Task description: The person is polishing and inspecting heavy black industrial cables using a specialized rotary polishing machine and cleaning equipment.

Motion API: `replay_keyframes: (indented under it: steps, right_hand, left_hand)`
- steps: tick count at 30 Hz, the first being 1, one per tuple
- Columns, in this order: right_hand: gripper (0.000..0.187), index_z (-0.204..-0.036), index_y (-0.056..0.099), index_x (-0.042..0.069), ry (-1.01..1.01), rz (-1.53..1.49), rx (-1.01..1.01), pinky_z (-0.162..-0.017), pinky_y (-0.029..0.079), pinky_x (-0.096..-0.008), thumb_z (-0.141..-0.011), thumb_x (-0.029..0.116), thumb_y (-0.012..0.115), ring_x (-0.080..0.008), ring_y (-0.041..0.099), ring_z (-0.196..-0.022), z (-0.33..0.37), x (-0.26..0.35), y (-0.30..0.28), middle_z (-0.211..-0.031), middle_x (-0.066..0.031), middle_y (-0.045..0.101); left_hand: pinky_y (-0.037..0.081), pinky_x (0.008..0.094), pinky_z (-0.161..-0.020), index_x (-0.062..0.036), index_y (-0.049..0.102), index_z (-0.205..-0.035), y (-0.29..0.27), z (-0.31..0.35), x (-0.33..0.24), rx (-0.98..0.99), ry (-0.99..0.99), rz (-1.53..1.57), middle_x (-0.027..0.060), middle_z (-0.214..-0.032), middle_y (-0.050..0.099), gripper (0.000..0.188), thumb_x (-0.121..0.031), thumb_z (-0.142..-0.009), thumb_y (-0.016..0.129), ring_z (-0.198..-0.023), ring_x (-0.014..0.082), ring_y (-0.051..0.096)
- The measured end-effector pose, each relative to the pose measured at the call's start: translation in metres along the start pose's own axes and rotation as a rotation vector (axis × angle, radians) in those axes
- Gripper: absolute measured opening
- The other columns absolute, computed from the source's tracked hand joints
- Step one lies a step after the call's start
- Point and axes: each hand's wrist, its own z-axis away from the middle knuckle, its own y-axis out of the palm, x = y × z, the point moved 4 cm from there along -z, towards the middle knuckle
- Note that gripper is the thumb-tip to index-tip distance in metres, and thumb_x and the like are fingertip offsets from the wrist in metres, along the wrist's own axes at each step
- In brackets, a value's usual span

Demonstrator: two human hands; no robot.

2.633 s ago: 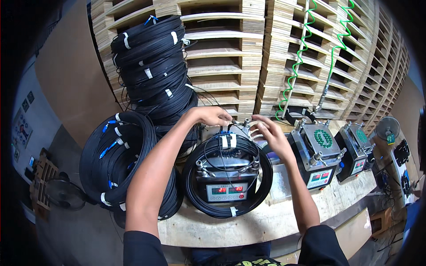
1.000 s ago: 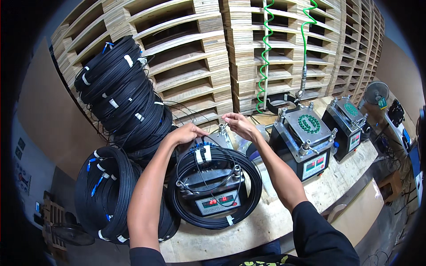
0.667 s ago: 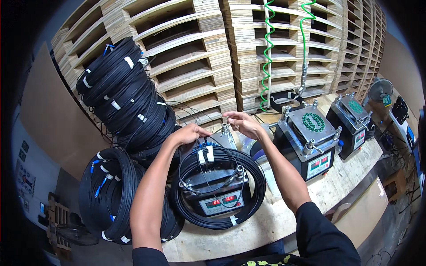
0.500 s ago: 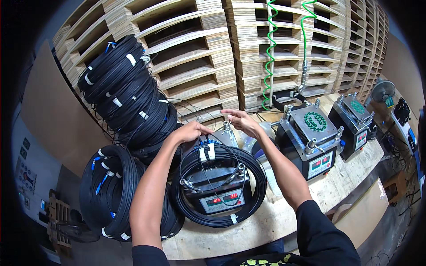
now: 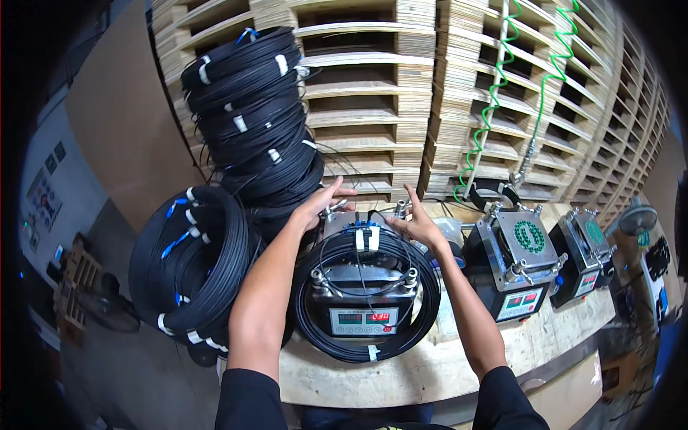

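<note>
A black cable coil (image 5: 435,315) bound with white tape hangs around a machine with a steel top plate and a lit front panel (image 5: 362,320). Blue connectors (image 5: 358,226) sit at the plate's middle, behind the coil's taped top. My left hand (image 5: 320,206) is at the plate's far left corner, by a metal post, its fingers stretched and apart. Across from it, my right hand (image 5: 418,223) stands with forefinger raised and thumb apart, beside the far right post (image 5: 401,208). Whether either hand touches its post is hard to tell. Neither visibly holds anything.
Left of the machine stand a wide stack of black cable coils (image 5: 154,279) and a taller one (image 5: 244,107). Two similar machines with green-ringed tops (image 5: 529,237) (image 5: 594,231) sit right on the wooden bench (image 5: 358,387). Pallets (image 5: 358,93) rise behind; green coiled hoses (image 5: 494,93) hang there.
My left hand has left the blue connectors for the far left corner, its fingers spreading. The right hand has come down beside the far right post. The view has swung left, and the panel's digits differ.
</note>
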Motion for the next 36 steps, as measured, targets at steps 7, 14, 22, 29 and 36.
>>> replay_keyframes:
  steps: [7, 14, 22, 29, 36]
  right_hand:
    - [0.109, -0.157, 0.018, 0.011, 0.128, -0.031, 0.034, -0.066, 0.05, -0.0286, -0.076, 0.032, 0.087, -0.0166, 0.057, -0.077, -0.001, 0.004, 0.011, -0.092, -0.0094, 0.056]
    - [0.107, -0.156, 0.016, 0.006, -0.016, 0.023, -0.051, -0.07, 0.051, -0.029, -0.079, 0.03, 0.086, -0.017, 0.06, -0.083, -0.002, -0.009, 0.006, -0.094, -0.0108, 0.059]
    - [0.09, -0.153, 0.024, 0.011, -0.029, 0.037, -0.075, -0.062, 0.047, -0.0249, -0.085, 0.022, 0.081, -0.012, 0.057, -0.072, -0.008, -0.014, 0.005, -0.084, -0.0044, 0.054]
    - [0.086, -0.153, 0.028, 0.01, -0.032, 0.055, -0.069, -0.065, 0.047, -0.026, -0.086, 0.022, 0.08, -0.0126, 0.054, -0.078, -0.015, -0.025, 0.014, -0.088, -0.0052, 0.053]
    - [0.085, -0.154, 0.026, 0.011, 0.022, 0.043, -0.065, -0.076, 0.048, -0.0293, -0.088, 0.023, 0.078, -0.0175, 0.054, -0.087, -0.005, -0.029, -0.004, -0.099, -0.0113, 0.055]
  left_hand:
    - [0.042, 0.0254, -0.05, -0.0183, 0.063, -0.12, -0.033, -0.004, 0.038, -0.41, 0.25, 0.662, -0.0028, -0.071, 0.054, 0.037, -0.039, -0.09, 0.073, -0.061, 0.0089, 0.054]
    - [0.039, 0.0284, -0.046, -0.0149, 0.068, -0.098, -0.037, -0.008, 0.051, -0.58, 0.107, 0.48, -0.0019, -0.064, 0.052, 0.021, -0.034, -0.091, 0.074, -0.049, 0.012, 0.046]
    - [0.041, 0.0304, -0.052, -0.0125, 0.064, -0.09, -0.051, -0.019, 0.07, -0.819, 0.275, 1.062, -0.0012, -0.075, 0.066, 0.017, -0.029, -0.094, 0.064, -0.058, 0.0115, 0.055]
    - [0.047, 0.0323, -0.055, -0.0121, 0.067, -0.096, -0.055, -0.016, 0.078, -0.673, 0.215, 0.506, 0.0024, -0.08, 0.068, 0.035, -0.046, -0.087, 0.071, -0.06, 0.0125, 0.057]
    - [0.05, 0.0363, -0.062, -0.0066, 0.065, -0.096, -0.03, -0.009, 0.068, -0.804, 0.19, 0.548, 0.0068, -0.092, 0.068, 0.045, -0.05, -0.084, 0.072, -0.083, 0.0145, 0.059]
